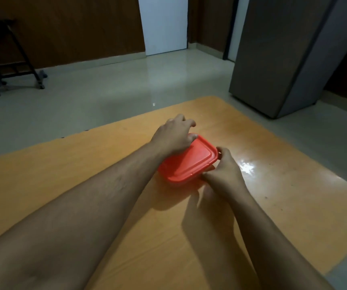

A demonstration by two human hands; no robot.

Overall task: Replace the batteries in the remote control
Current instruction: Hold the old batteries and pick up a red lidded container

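A red plastic box with a red lid [191, 160] lies on the orange wooden table [84, 168]. My left hand [173, 136] rests over its far left corner, fingers curled down around the edge. My right hand [223, 170] grips the lid's near right rim between thumb and fingers. The lid lies flat on the box. No remote control and no batteries are visible; what the box holds is hidden.
A grey refrigerator [281, 55] stands on the floor at the right, beyond the table's far edge. A black wheeled rack [7, 59] stands at the far left. A white door [164, 24] is at the back.
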